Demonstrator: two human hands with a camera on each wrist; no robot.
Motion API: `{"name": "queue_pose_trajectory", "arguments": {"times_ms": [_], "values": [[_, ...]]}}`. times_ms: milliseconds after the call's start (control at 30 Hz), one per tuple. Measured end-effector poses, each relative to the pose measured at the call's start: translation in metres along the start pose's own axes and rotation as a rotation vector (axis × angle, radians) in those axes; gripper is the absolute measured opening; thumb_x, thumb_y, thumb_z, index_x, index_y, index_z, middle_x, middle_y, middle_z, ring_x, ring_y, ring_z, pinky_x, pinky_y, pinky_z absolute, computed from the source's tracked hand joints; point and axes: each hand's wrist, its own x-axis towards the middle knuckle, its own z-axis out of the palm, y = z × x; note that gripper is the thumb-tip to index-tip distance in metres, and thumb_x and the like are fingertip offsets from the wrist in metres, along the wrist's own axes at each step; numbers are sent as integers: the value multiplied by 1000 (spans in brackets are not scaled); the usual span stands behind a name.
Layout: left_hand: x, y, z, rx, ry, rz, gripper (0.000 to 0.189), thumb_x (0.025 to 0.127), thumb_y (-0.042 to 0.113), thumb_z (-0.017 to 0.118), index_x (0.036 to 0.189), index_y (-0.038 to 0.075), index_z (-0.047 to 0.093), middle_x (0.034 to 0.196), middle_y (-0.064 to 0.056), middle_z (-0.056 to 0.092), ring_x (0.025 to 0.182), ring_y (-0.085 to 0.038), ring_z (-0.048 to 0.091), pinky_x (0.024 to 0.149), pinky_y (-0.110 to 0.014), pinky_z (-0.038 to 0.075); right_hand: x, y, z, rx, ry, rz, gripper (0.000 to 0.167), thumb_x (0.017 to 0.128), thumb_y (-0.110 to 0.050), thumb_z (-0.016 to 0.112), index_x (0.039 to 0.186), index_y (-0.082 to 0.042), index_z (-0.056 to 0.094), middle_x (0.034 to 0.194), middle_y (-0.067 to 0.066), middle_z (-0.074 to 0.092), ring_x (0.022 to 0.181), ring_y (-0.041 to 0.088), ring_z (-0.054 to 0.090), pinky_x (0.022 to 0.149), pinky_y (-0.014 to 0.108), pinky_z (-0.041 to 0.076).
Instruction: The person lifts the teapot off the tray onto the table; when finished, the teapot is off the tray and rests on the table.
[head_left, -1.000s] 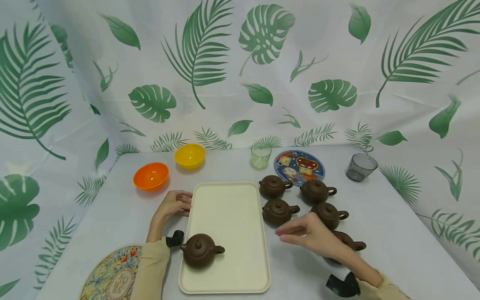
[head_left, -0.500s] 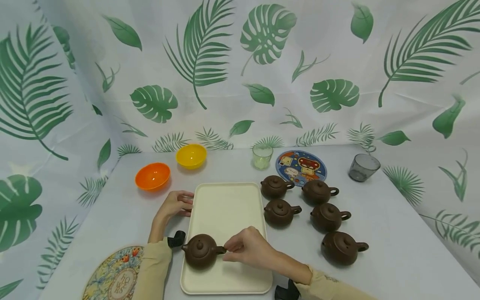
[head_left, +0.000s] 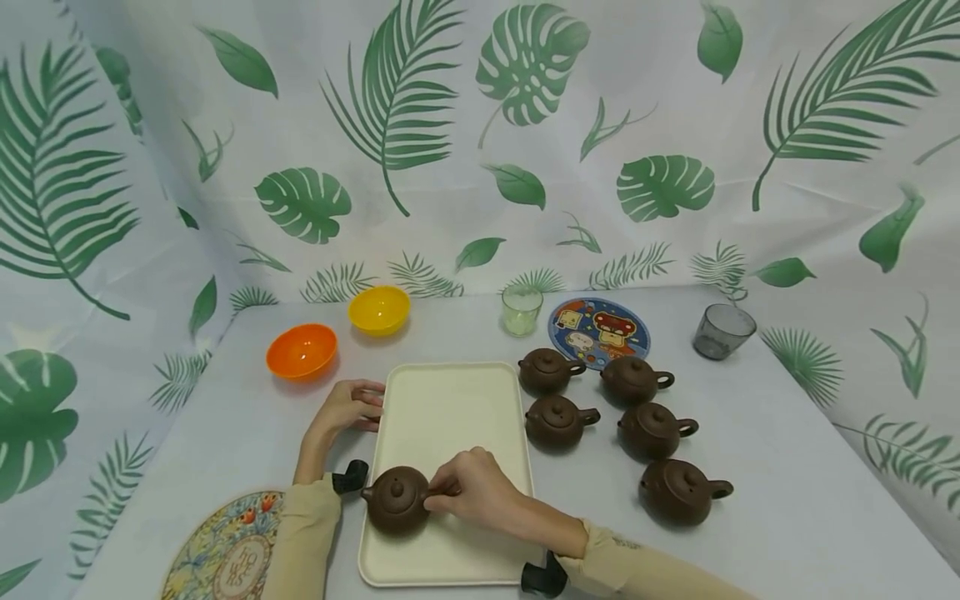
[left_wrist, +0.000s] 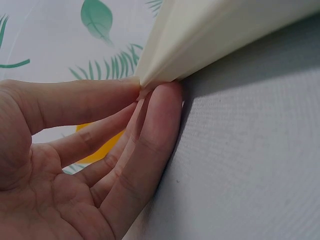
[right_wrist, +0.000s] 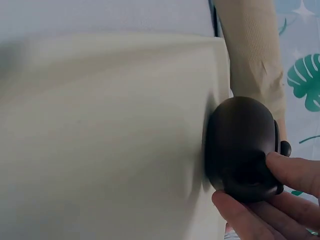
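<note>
A cream rectangular tray [head_left: 457, 417] lies on the table, with a dark brown teapot [head_left: 394, 502] at its near left. My right hand [head_left: 483, 493] pinches this teapot's handle; the right wrist view has the teapot [right_wrist: 240, 145] close over the tray's surface, thumb and fingers at its handle. At the tray's left side is my left hand [head_left: 348, 410]. Up close, the left wrist view has its thumb and a finger [left_wrist: 162, 117] pinching the tray's rim [left_wrist: 172, 55]. To the tray's right, several more brown teapots [head_left: 558, 422] stand in two rough columns.
Orange [head_left: 302, 352] and yellow bowls [head_left: 379, 311] stand at the back left. Farther right are a greenish glass [head_left: 522, 310], a round blue cartoon mat [head_left: 585, 321] and a grey glass [head_left: 722, 332]. A patterned round mat [head_left: 225, 546] lies partly under the left sleeve.
My right hand has moved left from beside the right-hand teapots to the teapot on the tray and taken its handle. My left hand stays at the tray's edge.
</note>
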Motion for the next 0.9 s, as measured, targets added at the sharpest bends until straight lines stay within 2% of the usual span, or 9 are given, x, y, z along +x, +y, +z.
{"name": "queue_pose_trajectory", "arguments": {"times_ms": [267, 433, 533, 667, 800, 900], "values": [[0, -1, 1, -3, 12, 4, 44, 82, -9, 65, 124, -12, 52, 86, -13, 62, 65, -17, 65, 62, -34, 60, 2, -3, 1, -72, 17, -9, 2, 79, -11, 78, 79, -8, 78, 72, -2, 73, 61, -10, 58, 56, 8, 45], [0, -1, 0, -16, 4, 11, 45, 82, -8, 65, 124, -13, 51, 87, -14, 62, 65, -17, 65, 62, -34, 60, 0, 0, -8, -57, -9, -44, 4, 80, -10, 77, 80, -6, 78, 75, 0, 74, 65, -8, 61, 59, 8, 47], [0, -1, -1, -17, 1, 17, 45, 82, -8, 65, 124, -13, 51, 87, -14, 62, 64, -17, 65, 62, -34, 60, -4, 1, -24, -31, -30, -58, 5, 80, -8, 77, 82, -4, 78, 78, 3, 74, 67, -6, 62, 59, 10, 49], [0, 0, 0, -12, 9, 14, 44, 82, -8, 65, 124, -13, 52, 87, -14, 62, 64, -17, 65, 62, -33, 59, -17, 1, -59, -36, -35, -74, 7, 80, -8, 76, 85, -3, 78, 81, 4, 74, 69, -4, 64, 59, 13, 52], [-2, 1, 0, -9, 8, 2, 45, 82, -7, 66, 125, -13, 52, 88, -15, 62, 65, -17, 65, 62, -34, 60, -40, 9, -93, -55, -29, -55, 9, 80, -8, 76, 87, -3, 77, 81, 4, 74, 69, -2, 64, 58, 17, 54], [-2, 2, 0, -8, 8, -3, 45, 82, -7, 66, 125, -12, 51, 89, -16, 62, 65, -18, 65, 63, -34, 60, -59, 19, -114, -67, -26, -10, 10, 81, -10, 75, 88, -3, 77, 82, 3, 74, 67, -2, 61, 56, 19, 54]]}}
